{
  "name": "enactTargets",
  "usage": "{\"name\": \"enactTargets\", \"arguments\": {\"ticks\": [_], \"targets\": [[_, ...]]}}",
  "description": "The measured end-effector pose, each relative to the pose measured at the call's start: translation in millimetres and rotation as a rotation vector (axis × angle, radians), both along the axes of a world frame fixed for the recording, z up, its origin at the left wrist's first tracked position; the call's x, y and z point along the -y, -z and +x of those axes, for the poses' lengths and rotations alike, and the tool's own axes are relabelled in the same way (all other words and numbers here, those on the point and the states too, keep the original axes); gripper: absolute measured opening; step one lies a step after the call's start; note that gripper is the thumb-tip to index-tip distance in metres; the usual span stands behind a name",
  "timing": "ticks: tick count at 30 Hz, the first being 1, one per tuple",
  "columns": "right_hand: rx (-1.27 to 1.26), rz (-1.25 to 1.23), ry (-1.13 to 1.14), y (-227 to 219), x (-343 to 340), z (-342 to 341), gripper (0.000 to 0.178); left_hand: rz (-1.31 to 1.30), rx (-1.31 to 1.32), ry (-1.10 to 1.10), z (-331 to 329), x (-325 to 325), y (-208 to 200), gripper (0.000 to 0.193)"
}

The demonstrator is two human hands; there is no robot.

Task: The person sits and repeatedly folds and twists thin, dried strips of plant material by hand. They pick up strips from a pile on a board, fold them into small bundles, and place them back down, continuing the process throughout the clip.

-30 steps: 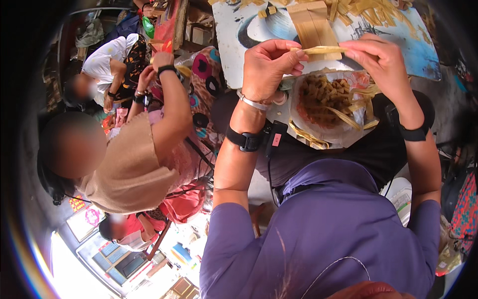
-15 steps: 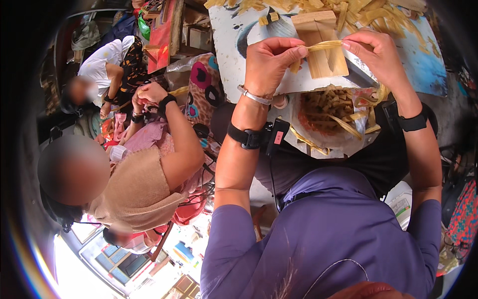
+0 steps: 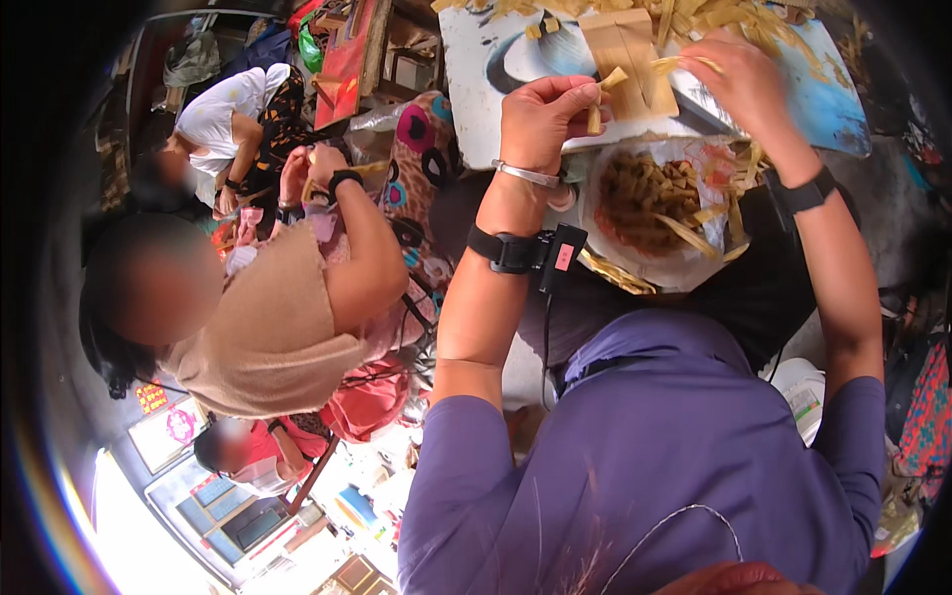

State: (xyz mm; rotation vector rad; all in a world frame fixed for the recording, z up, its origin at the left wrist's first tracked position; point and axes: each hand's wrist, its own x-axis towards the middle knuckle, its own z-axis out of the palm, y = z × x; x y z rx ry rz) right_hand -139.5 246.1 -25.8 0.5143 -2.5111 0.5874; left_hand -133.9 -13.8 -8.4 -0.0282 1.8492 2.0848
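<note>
My left hand (image 3: pixel 540 124) is closed above the near edge of the work board. Thumb and fingers pinch a short, pale-yellow folded strip (image 3: pixel 613 79), whose ends stick out on both sides of the fingertips. To its right, over the board, my right hand (image 3: pixel 739 84) pinches another yellow strip (image 3: pixel 686 64) that points left; the fingers are slightly blurred. A gap separates the two strips. Between and behind the hands lies a flat wooden block (image 3: pixel 620 50) with a groove line along it. The strips' material cannot be made out for certain.
The painted white-blue board (image 3: pixel 496 124) carries loose yellow strips (image 3: pixel 739 22) along its far side. Below it, a plastic-lined bucket (image 3: pixel 598 213) holds many cut pieces (image 3: pixel 650 193). A co-worker in a brown top (image 3: pixel 263 322) sits close on my left, another person (image 3: pixel 223 119) beyond.
The strip stretched between both hands is now two separate pieces, one in each hand. My right hand has moved slightly up and away from the left, which has turned its piece more upright.
</note>
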Motion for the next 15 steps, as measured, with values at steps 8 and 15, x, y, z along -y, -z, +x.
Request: {"name": "enactTargets", "arguments": {"ticks": [8,15], "targets": [[0.126,-0.162,0.17,-41,-43,106,0.015,0.191,0.246,0.073,78,-13,30,0.03],[0.215,-0.549,-0.225,6,34,199,0.014,0.071,0.668,0.325,133,-20,61,0.042]]}}
